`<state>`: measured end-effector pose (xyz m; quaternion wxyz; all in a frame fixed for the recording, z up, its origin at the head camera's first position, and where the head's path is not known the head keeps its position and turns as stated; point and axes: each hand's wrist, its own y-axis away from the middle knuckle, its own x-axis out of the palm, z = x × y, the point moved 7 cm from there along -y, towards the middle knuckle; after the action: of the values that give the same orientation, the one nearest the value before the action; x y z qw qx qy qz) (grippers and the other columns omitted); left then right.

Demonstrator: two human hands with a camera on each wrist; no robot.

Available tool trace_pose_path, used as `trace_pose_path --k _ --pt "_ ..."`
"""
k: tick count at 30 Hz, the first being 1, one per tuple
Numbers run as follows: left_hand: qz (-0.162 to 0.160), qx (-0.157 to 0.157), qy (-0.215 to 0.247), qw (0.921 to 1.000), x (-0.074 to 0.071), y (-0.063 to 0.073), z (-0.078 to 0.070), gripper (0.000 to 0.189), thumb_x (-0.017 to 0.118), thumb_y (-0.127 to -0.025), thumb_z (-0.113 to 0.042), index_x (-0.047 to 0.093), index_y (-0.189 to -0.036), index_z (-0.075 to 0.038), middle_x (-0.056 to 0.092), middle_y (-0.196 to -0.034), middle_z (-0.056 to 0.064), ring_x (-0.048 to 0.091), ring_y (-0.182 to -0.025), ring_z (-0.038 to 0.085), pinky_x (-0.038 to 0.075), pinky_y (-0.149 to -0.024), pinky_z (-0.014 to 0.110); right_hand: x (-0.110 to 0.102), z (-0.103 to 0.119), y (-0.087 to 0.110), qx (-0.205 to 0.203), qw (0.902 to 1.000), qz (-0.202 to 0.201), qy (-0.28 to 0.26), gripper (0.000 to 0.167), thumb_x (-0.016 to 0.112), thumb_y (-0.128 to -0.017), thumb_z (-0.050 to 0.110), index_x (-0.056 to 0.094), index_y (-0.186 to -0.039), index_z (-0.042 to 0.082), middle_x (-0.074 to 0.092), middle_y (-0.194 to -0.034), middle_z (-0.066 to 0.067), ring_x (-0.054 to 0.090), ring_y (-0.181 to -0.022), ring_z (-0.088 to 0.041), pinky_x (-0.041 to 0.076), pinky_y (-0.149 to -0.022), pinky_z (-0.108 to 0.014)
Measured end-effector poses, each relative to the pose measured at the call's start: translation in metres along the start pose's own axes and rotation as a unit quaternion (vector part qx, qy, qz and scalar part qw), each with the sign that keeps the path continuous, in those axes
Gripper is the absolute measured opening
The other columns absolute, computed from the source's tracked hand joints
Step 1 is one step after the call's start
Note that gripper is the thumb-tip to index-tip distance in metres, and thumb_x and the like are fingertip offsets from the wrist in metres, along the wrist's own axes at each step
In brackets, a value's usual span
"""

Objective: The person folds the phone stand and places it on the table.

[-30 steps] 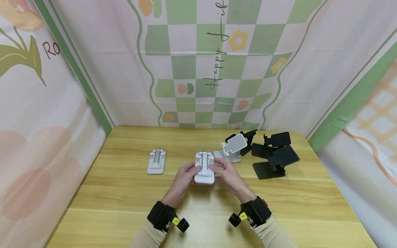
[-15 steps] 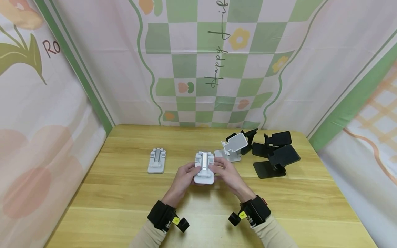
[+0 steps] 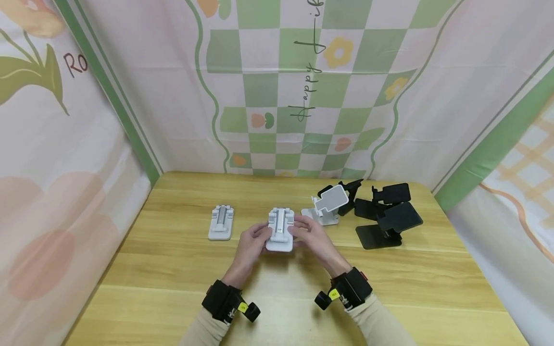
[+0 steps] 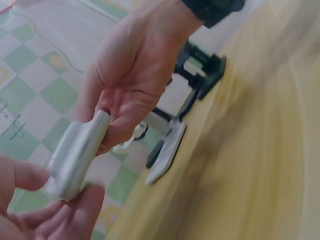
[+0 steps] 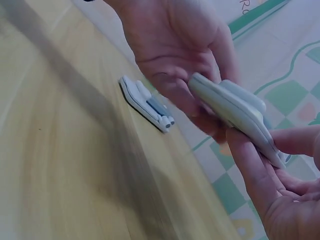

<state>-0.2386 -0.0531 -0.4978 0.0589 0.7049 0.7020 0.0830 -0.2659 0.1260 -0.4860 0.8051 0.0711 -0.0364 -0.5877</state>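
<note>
A folded white phone stand (image 3: 280, 230) is held just above the table in both hands, in the middle of the head view. My left hand (image 3: 251, 247) pinches its left edge, thumb on top and fingers beneath. On the opposite edge, my right hand (image 3: 318, 242) grips it the same way. The wrist views show the stand (image 5: 235, 107) from the side, flat and closed up, with a gap between it and the wood. A second folded white phone stand (image 3: 221, 222) lies on the table to the left, apart from both hands.
Behind my right hand stands an unfolded white phone stand (image 3: 331, 199). Several unfolded black phone stands (image 3: 400, 217) cluster at the right, some overlapping in view. The wooden table (image 3: 173, 269) ends at a patterned cloth (image 3: 287, 96) at the back.
Both hands have shifted slightly left and away from me with the folded phone stand, while the view tilts a little. The other stands stay in place.
</note>
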Motion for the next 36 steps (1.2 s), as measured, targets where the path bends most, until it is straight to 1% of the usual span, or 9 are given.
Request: trace_pose_path --k 4,8,11,15,18,20,26,30,36 --pt "-0.088 0.022 -0.005 0.9958 -0.024 0.001 -0.003 0.037 0.063 -0.102 -0.019 0.063 -0.134 0.0 0.065 -0.128 0.018 0.067 -0.102 0.027 0.061 -0.082 0.04 0.005 -0.005 -0.012 0.012 0.9998 -0.015 0.009 0.058 0.064 -0.1 0.011 0.041 -0.15 -0.008 0.059 -0.13 -0.026 0.068 -0.096 -0.02 0.062 -0.082 -0.034" --pt "-0.119 0.048 0.015 0.9915 -0.038 0.003 -0.01 0.033 0.061 -0.103 -0.015 0.064 -0.129 0.005 0.064 -0.127 0.021 0.067 -0.104 0.031 0.063 -0.079 0.04 0.012 -0.01 -0.025 0.024 0.9994 -0.017 0.018 0.056 0.063 -0.101 0.008 0.042 -0.149 -0.009 0.06 -0.13 -0.027 0.069 -0.088 -0.018 0.062 -0.081 -0.035" --pt "-0.112 0.062 0.031 0.9912 -0.042 0.004 -0.016 0.032 0.061 -0.103 -0.014 0.063 -0.128 0.008 0.065 -0.127 0.024 0.068 -0.097 0.027 0.063 -0.074 0.036 0.021 -0.013 -0.035 0.025 0.9994 -0.001 0.023 0.055 0.061 -0.102 0.008 0.041 -0.149 -0.011 0.061 -0.129 -0.028 0.069 -0.085 -0.018 0.062 -0.079 -0.034" --pt "-0.083 0.071 0.043 0.9931 -0.039 0.007 -0.022 0.031 0.061 -0.103 -0.011 0.063 -0.127 0.009 0.065 -0.127 0.026 0.068 -0.09 0.018 0.061 -0.07 0.03 0.036 -0.019 -0.048 0.016 0.9996 0.019 0.012 0.051 0.058 -0.103 0.004 0.042 -0.148 -0.013 0.063 -0.127 -0.032 0.07 -0.087 -0.018 0.062 -0.077 -0.031" --pt "-0.061 0.075 0.039 0.9946 -0.035 0.01 -0.026 0.03 0.061 -0.103 -0.01 0.063 -0.127 0.008 0.066 -0.125 0.027 0.067 -0.086 0.013 0.059 -0.069 0.025 0.045 -0.025 -0.057 0.025 0.9995 0.02 -0.005 0.049 0.058 -0.102 0.002 0.044 -0.147 -0.014 0.063 -0.127 -0.033 0.071 -0.09 -0.019 0.063 -0.077 -0.031" --pt "-0.05 0.081 0.034 0.9949 -0.032 0.012 -0.029 0.031 0.061 -0.103 -0.011 0.063 -0.127 0.009 0.067 -0.121 0.028 0.067 -0.085 0.013 0.059 -0.068 0.024 0.05 -0.029 -0.062 0.036 0.9991 0.017 -0.012 0.049 0.058 -0.102 0.002 0.044 -0.147 -0.013 0.064 -0.127 -0.032 0.07 -0.092 -0.019 0.063 -0.079 -0.032" --pt "-0.022 0.095 0.023 0.995 -0.025 0.017 -0.032 0.028 0.063 -0.103 -0.015 0.067 -0.123 0.004 0.07 -0.114 0.025 0.068 -0.086 0.017 0.059 -0.069 0.025 0.06 -0.033 -0.076 0.034 0.999 0.006 0.03 0.046 0.06 -0.101 0.005 0.051 -0.145 -0.008 0.069 -0.119 -0.027 0.069 -0.089 -0.019 0.062 -0.078 -0.032" --pt "-0.021 0.098 0.018 0.9948 -0.025 0.016 -0.031 0.026 0.063 -0.102 -0.012 0.067 -0.123 0.004 0.07 -0.112 0.025 0.069 -0.089 0.025 0.059 -0.07 0.027 0.065 -0.033 -0.082 0.042 0.9986 0.005 0.032 0.042 0.057 -0.102 0.003 0.054 -0.143 -0.007 0.07 -0.115 -0.024 0.067 -0.084 -0.018 0.062 -0.074 -0.03" --pt "-0.024 0.095 0.011 0.9951 -0.029 0.015 -0.029 0.027 0.062 -0.103 -0.012 0.066 -0.124 0.004 0.069 -0.113 0.025 0.069 -0.089 0.022 0.06 -0.072 0.027 0.069 -0.031 -0.085 0.021 0.9977 0.003 0.064 0.038 0.06 -0.102 0.006 0.058 -0.137 -0.009 0.071 -0.107 -0.022 0.066 -0.08 -0.016 0.061 -0.07 -0.029"
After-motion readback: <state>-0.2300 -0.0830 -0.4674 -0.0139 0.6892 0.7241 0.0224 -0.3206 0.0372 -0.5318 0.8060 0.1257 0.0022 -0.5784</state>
